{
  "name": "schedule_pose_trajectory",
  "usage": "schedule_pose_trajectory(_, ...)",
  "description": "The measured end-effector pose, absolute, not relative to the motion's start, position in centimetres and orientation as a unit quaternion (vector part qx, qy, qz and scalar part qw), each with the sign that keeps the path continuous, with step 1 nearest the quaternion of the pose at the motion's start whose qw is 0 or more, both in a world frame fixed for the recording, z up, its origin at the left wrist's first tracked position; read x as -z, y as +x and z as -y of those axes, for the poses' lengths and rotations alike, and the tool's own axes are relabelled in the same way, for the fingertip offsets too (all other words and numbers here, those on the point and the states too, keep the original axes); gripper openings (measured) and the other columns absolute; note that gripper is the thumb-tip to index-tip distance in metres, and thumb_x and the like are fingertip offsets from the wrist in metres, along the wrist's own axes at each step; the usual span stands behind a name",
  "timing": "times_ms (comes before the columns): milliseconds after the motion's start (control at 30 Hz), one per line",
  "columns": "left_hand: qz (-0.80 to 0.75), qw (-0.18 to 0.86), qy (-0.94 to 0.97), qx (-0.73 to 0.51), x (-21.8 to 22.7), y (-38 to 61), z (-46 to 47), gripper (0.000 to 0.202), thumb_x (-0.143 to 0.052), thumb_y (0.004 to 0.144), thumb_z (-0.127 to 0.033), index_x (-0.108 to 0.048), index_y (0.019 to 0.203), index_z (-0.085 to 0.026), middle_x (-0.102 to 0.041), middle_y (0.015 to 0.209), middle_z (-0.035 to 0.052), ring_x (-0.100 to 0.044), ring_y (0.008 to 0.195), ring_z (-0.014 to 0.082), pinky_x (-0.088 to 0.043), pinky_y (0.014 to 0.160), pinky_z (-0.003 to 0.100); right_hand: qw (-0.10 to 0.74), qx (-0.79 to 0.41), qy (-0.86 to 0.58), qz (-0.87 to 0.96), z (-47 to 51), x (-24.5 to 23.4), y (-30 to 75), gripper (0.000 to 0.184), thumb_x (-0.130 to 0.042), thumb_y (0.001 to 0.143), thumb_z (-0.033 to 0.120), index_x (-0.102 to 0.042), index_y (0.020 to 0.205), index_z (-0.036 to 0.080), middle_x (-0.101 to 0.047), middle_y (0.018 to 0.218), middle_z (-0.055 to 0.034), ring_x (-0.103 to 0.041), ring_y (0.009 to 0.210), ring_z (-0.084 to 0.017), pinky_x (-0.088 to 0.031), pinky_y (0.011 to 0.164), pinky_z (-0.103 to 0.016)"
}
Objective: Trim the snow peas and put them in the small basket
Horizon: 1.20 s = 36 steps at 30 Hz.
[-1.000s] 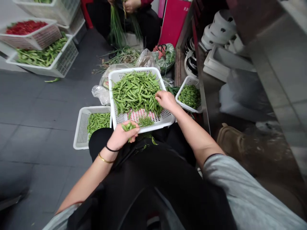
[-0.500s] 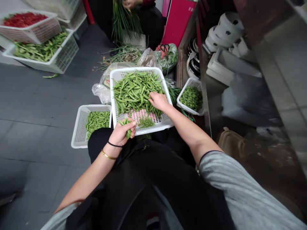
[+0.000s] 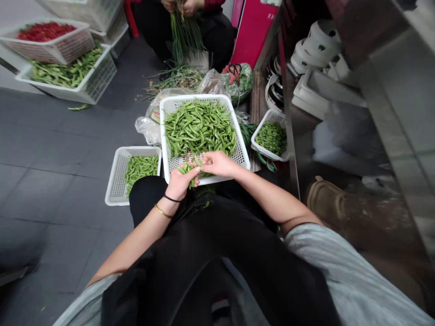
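Note:
A large white basket [image 3: 242, 156] piled with green pea pods [image 3: 199, 127] rests on my knees. My left hand [image 3: 181, 181] is closed around a small bunch of pods at the basket's near rim. My right hand [image 3: 217, 164] has come up against it, fingers pinched on a pod [image 3: 196, 160] just over the near edge. Both hands touch each other.
A smaller white basket [image 3: 117, 181] with pods lies on the floor to my left. Another small basket [image 3: 272, 136] of green trimmings sits to the right by a metal cabinet. Stacked baskets of chillies [image 3: 44, 31] and beans stand far left. A person ahead handles long green stalks [image 3: 185, 34].
My right hand left the pile in the basket and moved back to meet my left hand at the near rim, carrying a pod. The left hand stayed put with its bunch.

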<state>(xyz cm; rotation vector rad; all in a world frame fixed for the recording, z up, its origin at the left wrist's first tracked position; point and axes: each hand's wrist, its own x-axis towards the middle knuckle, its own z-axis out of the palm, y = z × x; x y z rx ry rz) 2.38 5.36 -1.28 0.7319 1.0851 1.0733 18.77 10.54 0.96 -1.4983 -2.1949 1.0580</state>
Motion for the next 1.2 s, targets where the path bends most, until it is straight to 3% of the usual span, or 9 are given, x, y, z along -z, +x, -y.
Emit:
schedule_pose_trajectory(100, -0.465, 0.668, 0.320, -0.485, 1.0, 2.4, -5.3, 0.030, -0.081, 0.059, -0.028, -0.058, 0.074, -0.014, -0.055, 0.043, -0.0034, -0.049, 0.034, 0.0100, -0.039, 0.035, 0.020, 0.168, -0.363, -0.498, 0.769, -7.7, -1.5, 17.9, 0.015, -0.062, 0.076, 0.032, -0.062, 0.077, 0.017, -0.053, 0.059, 0.0043, -0.046, 0.056, -0.009, -0.031, 0.056, -0.020)
schedule_pose_trajectory(200, -0.447, 0.689, 0.298, -0.487, 0.5, 1.7, -5.1, 0.024, -0.078, 0.063, -0.025, -0.057, 0.067, -0.013, -0.055, 0.044, -0.0023, -0.049, 0.035, 0.0088, -0.038, 0.035, 0.019, 0.237, -0.365, -0.449, 0.780, -6.6, -1.7, 18.5, 0.019, -0.060, 0.081, 0.036, -0.060, 0.088, 0.017, -0.053, 0.063, 0.0038, -0.047, 0.059, -0.010, -0.034, 0.058, -0.021)
schedule_pose_trajectory(433, -0.416, 0.736, 0.263, -0.466, 0.0, 1.3, -4.4, 0.021, -0.075, 0.063, -0.022, -0.058, 0.064, -0.012, -0.053, 0.045, -0.0021, -0.047, 0.036, 0.0077, -0.036, 0.034, 0.018, 0.339, -0.332, -0.353, 0.806, -5.3, -1.9, 19.2, 0.017, -0.045, 0.090, 0.026, -0.053, 0.076, 0.020, -0.057, 0.070, -0.0012, -0.053, 0.069, -0.014, -0.041, 0.071, -0.027)
schedule_pose_trajectory(600, -0.397, 0.759, 0.233, -0.461, -0.2, 1.4, -4.3, 0.022, -0.074, 0.063, -0.021, -0.054, 0.061, -0.013, -0.048, 0.042, -0.0037, -0.043, 0.035, 0.0061, -0.032, 0.034, 0.017, 0.376, -0.367, -0.379, 0.761, -4.5, -1.8, 19.0, 0.011, -0.050, 0.089, 0.030, -0.053, 0.087, 0.020, -0.057, 0.074, -0.0011, -0.053, 0.064, -0.013, -0.044, 0.065, -0.026)
schedule_pose_trajectory(800, -0.388, 0.759, 0.245, -0.461, 0.1, 1.3, -4.4, 0.021, -0.073, 0.065, -0.023, -0.055, 0.064, -0.013, -0.049, 0.041, -0.0034, -0.042, 0.034, 0.0069, -0.032, 0.034, 0.018, 0.369, -0.258, -0.337, 0.826, -5.3, -1.3, 19.3, 0.018, -0.044, 0.092, 0.024, -0.052, 0.076, 0.018, -0.056, 0.069, -0.0018, -0.052, 0.068, -0.013, -0.044, 0.068, -0.027)
schedule_pose_trajectory(1033, -0.422, 0.728, 0.248, -0.480, 0.4, 1.6, -4.4, 0.021, -0.074, 0.065, -0.023, -0.057, 0.064, -0.011, -0.051, 0.043, -0.0027, -0.045, 0.035, 0.0071, -0.034, 0.034, 0.018, 0.324, -0.117, -0.320, 0.883, -4.6, -1.0, 18.9, 0.014, -0.046, 0.090, 0.024, -0.056, 0.085, 0.016, -0.059, 0.080, -0.0073, -0.054, 0.072, -0.015, -0.044, 0.064, -0.026)
schedule_pose_trajectory(1133, -0.426, 0.719, 0.258, -0.484, 0.6, 1.7, -4.5, 0.023, -0.076, 0.064, -0.023, -0.056, 0.065, -0.012, -0.051, 0.043, -0.0039, -0.046, 0.034, 0.0073, -0.034, 0.032, 0.017, 0.304, -0.158, -0.350, 0.872, -4.4, -1.4, 18.6, 0.016, -0.046, 0.088, 0.022, -0.056, 0.077, 0.017, -0.057, 0.073, -0.0050, -0.052, 0.065, -0.013, -0.042, 0.061, -0.025)
schedule_pose_trajectory(1200, -0.412, 0.735, 0.276, -0.463, 0.7, 1.6, -4.4, 0.023, -0.076, 0.064, -0.023, -0.056, 0.067, -0.013, -0.051, 0.043, -0.0041, -0.046, 0.032, 0.0079, -0.034, 0.031, 0.017, 0.299, -0.275, -0.355, 0.842, -4.4, -1.6, 18.4, 0.017, -0.048, 0.084, 0.021, -0.053, 0.069, 0.017, -0.055, 0.067, -0.0023, -0.051, 0.059, -0.011, -0.041, 0.057, -0.024)
